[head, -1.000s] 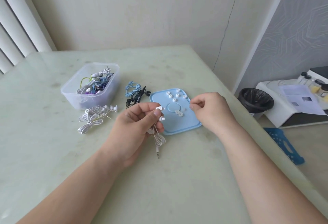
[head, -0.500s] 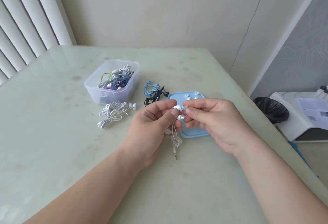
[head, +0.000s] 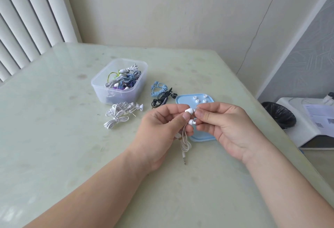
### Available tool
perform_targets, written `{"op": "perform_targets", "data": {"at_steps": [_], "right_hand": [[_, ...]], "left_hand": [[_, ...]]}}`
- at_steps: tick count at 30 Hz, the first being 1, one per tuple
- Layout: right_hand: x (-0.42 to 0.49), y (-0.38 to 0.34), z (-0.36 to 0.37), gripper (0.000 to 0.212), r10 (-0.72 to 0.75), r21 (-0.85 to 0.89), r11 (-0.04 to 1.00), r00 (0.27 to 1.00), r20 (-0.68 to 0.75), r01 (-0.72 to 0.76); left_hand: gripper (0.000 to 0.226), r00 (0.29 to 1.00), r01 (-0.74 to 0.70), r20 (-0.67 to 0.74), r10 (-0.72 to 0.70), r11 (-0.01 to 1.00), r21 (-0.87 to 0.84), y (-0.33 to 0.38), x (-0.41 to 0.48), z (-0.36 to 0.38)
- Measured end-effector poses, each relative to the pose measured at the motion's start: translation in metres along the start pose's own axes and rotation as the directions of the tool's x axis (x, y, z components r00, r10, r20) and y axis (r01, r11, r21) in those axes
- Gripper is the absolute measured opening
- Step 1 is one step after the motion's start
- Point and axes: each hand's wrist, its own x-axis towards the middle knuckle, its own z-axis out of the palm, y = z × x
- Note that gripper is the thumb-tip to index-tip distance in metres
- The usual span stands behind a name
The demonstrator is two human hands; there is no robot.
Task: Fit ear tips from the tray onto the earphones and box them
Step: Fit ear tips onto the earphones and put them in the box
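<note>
My left hand (head: 162,128) pinches a pair of white earphones (head: 189,110) just above the table, both buds pointing right, the cable and jack (head: 184,159) dangling below. My right hand (head: 224,126) meets it from the right, fingertips pressed on a small translucent ear tip (head: 196,109) at the upper bud's nozzle. Behind the hands lies the light blue tray (head: 182,99) with several white ear tips (head: 197,100); my hands hide most of it. The clear plastic box (head: 101,87), farther left, holds a tangle of coloured earphones.
On the table lie a bundled white earphone set (head: 119,115), a blue coiled set (head: 159,88) and a black set (head: 162,99). The table's right edge drops to a black bin (head: 280,115) and a white machine (head: 307,124). Walls and blinds stand behind.
My right hand came left from the tray with an ear tip and now touches the earbud in my left hand. The view has shifted left.
</note>
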Motion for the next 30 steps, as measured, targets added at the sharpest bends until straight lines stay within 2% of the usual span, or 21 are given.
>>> {"op": "perform_targets", "data": {"at_steps": [8,22,30], "right_hand": [[-0.001,0.002,0.004,0.022,-0.036,-0.022,0.999,0.999,0.032,0.037],[-0.003,0.017,0.013,0.01,-0.224,-0.166,0.963,0.972,-0.068,0.211],[-0.006,0.021,0.02,0.01,-0.258,-0.134,0.959,0.964,-0.056,0.249]], "left_hand": [[0.015,0.999,-0.009,-0.031,0.009,1.0,0.011,0.0,-0.001,0.0],[0.019,0.996,-0.003,-0.094,0.003,1.0,-0.003,-0.002,-0.001,0.001],[0.019,0.995,0.001,-0.103,-0.004,1.0,-0.023,-0.001,-0.001,-0.001]]}}
